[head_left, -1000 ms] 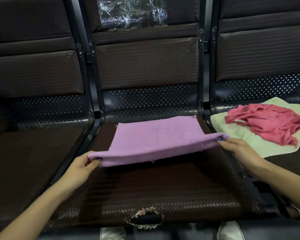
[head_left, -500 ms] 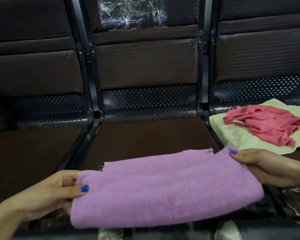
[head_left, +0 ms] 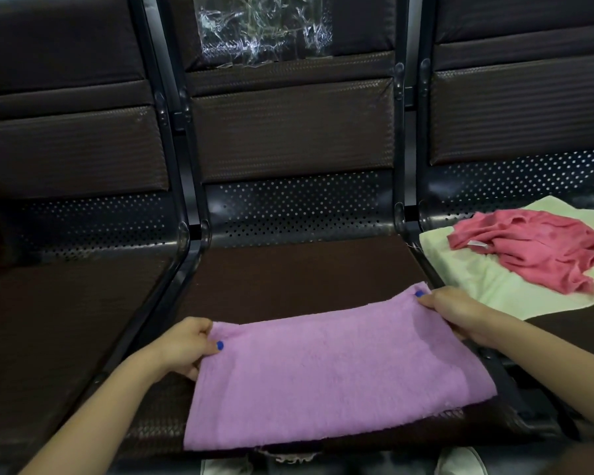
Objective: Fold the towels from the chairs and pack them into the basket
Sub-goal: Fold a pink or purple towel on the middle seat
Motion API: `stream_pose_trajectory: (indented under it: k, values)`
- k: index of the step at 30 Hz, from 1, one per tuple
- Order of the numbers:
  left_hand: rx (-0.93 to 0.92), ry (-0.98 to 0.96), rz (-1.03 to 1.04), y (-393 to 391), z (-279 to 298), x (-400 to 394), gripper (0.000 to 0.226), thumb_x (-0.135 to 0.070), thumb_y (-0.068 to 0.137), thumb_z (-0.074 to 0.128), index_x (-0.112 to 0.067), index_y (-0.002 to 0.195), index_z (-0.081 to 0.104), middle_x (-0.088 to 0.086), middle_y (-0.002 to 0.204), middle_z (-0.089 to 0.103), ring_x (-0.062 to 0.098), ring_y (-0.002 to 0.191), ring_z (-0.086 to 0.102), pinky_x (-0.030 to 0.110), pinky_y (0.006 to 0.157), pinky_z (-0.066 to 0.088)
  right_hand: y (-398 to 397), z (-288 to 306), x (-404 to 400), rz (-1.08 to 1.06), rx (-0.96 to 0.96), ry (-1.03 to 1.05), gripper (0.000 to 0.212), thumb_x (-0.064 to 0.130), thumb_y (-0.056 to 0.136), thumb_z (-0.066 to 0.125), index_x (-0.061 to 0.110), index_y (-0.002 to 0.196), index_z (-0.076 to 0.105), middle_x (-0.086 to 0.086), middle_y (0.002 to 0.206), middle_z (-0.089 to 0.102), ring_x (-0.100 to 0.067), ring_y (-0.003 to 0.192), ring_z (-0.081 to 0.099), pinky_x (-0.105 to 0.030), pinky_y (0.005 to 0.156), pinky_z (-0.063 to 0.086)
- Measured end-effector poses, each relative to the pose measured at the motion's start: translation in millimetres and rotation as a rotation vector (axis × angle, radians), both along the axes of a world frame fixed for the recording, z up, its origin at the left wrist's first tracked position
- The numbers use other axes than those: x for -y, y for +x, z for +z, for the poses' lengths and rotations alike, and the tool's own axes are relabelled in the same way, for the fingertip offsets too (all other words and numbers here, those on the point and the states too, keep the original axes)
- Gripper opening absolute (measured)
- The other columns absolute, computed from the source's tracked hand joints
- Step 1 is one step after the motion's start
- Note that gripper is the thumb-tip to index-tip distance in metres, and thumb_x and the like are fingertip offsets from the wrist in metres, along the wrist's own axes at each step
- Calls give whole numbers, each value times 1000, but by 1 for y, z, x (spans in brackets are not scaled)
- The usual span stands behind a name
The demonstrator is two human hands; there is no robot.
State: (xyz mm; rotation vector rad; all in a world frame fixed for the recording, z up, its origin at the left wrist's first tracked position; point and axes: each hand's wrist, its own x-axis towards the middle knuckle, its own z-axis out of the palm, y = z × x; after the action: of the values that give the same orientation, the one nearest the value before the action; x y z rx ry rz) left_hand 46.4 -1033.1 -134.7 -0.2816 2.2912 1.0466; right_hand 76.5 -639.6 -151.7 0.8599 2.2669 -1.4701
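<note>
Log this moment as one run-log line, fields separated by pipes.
step: folding purple towel | left hand: pinching left corner | right hand: pinching right corner | pending: pink towel, pale yellow towel | basket: unseen

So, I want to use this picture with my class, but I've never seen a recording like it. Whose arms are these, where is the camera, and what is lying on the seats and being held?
There is no machine here. A person wears a wide-angle camera on the head, looking forward and down, so you see their own two bare arms reaching in from below.

In front is a row of dark brown chairs. On the middle seat lies a folded purple towel. The left hand pinches its left edge and the right hand pinches its far right corner.

On the right seat, a crumpled pink towel lies on top of a pale yellow towel, both still unfolded. Crinkled clear plastic is on the middle backrest. No basket is in view.
</note>
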Motion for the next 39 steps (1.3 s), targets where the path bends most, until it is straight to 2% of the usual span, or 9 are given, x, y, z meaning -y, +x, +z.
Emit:
stream_pose_trajectory:
  k: [8, 11, 13, 18, 22, 25, 28, 33, 39]
  values:
    - [102, -55, 164, -8, 2, -6, 22, 5, 88, 52, -2, 108, 58, 14, 91, 62, 23, 68, 63, 36, 53, 55, -9, 0, -1, -128, 30, -112, 18, 23, 98, 48, 8, 108, 54, -21, 106, 58, -37, 102, 56, -39, 73, 45]
    - [62, -85, 189, -11, -2, -9, 20, 1, 88, 56, -4, 108, 56, 16, 106, 62, 27, 88, 66, 40, 66, 59, -11, -6, -2, -132, 20, -93, 16, 21, 98, 48, 5, 99, 55, -19, 90, 56, -34, 86, 55, -36, 66, 41]
    - [39, -132, 185, -12, -4, -12, 23, -2, 89, 55, -4, 112, 54, 15, 109, 59, 27, 91, 63, 39, 64, 58, -12, -13, 0, -78, -18, 42, 24, 19, 98, 48, 0, 88, 59, -18, 80, 56, -31, 76, 53, -35, 67, 36]
    - [56, -211, 153, -15, -8, -18, 32, -4, 90, 51, -3, 122, 47, 16, 112, 52, 30, 96, 59, 44, 68, 59, -15, -15, 10, 43, -20, 352, 41, 25, 102, 39, -9, 115, 59, -26, 120, 58, -39, 111, 54, -34, 84, 37]
    - [-57, -384, 169, -12, -5, -26, 56, -9, 88, 60, -4, 135, 31, 17, 129, 42, 33, 110, 52, 43, 77, 54, -13, -20, 8, 132, -44, 461, 27, 24, 99, 43, 0, 101, 56, -24, 114, 61, -36, 103, 57, -32, 80, 38]
    - [-440, -672, 37, -6, 9, -40, 52, -21, 85, 63, -11, 129, 36, 12, 131, 38, 30, 118, 44, 40, 93, 41, -6, -11, 14, 179, -96, 454, 33, 18, 95, 47, 8, 127, 46, -18, 125, 55, -33, 112, 54, -36, 90, 42]
    - [-586, -629, -192, 5, 21, -75, 29, -37, 94, 51, -26, 121, 50, 0, 127, 46, 21, 119, 44, 37, 96, 33, 1, -5, 27, 224, -239, 524, 54, 20, 95, 51, 12, 145, 31, -19, 138, 41, -34, 125, 44, -39, 102, 37]
    - [-494, -372, -677, 32, 0, -138, 41, -41, 101, 32, -31, 139, 39, -8, 147, 38, 16, 136, 32, 38, 111, 15, 15, -12, 66, 501, -643, 820, 52, 39, 89, 35, 10, 122, 61, -14, 127, 58, -32, 121, 53, -41, 104, 38]
    - [-361, -501, -836, 35, -35, -150, 56, -33, 103, 15, -22, 151, -11, -5, 160, -14, 16, 146, -16, 44, 117, -14, 27, -29, 104, 882, -363, 642, 106, 73, 65, -23, 27, 152, 18, 7, 160, 13, -8, 147, 7, -30, 119, 4]
